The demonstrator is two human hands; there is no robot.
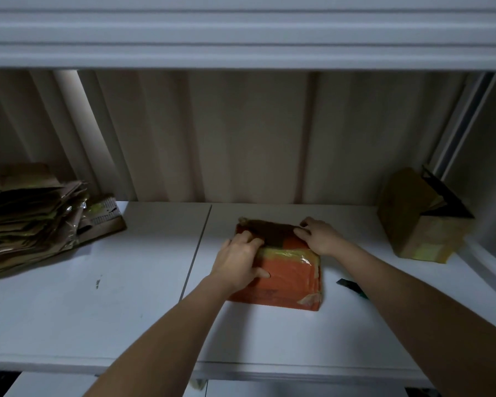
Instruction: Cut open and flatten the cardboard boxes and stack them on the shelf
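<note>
On the white shelf, right in front of you, lies the orange cardboard box, its near face bound with shiny tape and its far flap already lifted and dark inside. Your left hand grips the box's left edge, fingers curled over the top and thumb down on the orange face. Your right hand pinches the raised flap at the far right corner.

To open it well, I would judge that you should keep the left hand pressing down as an anchor while the right peels the flap back along its fold; pull evenly so the board folds and does not tear. The taped seam looks uncut, so it may need slicing before the box will lie flat.

Just beside the box on the right, partly hidden under your forearm, sits a dark cutter; mind it as you draw the flap. Farther right stands another taped box, unflattened. At the far left sits the stack of flattened cardboard, well apart, with bare shelf between for sliding the box across.
</note>
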